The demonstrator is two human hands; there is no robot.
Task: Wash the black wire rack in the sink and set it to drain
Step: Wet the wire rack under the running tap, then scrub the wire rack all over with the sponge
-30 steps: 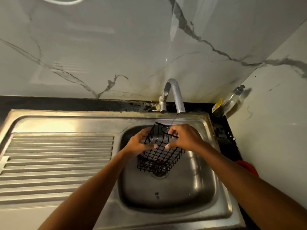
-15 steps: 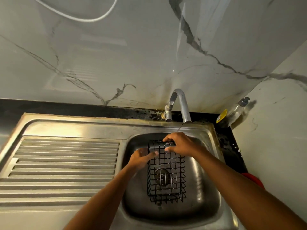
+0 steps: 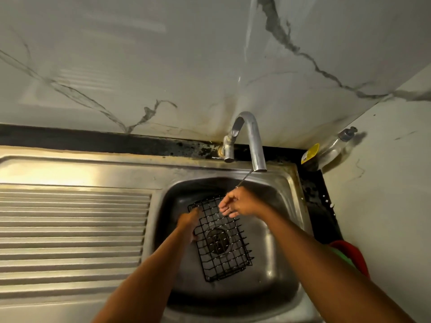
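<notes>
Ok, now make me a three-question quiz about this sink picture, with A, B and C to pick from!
1. Where is the black wire rack?
A) on the ribbed draining board
B) down in the sink basin
C) on the floor

2. What colour is the label on the bottle in the corner?
A) yellow
B) blue
C) pink

3. What is the tap doing?
A) staying dry
B) running a thin stream
C) sitting wrapped in a cloth

Answers:
1 B: the rack sits inside the basin, not on the ribbed part.
2 A: a yellow label shows at the bottle's lower end.
3 B: a thin line of water runs from the spout to the right hand.
</notes>
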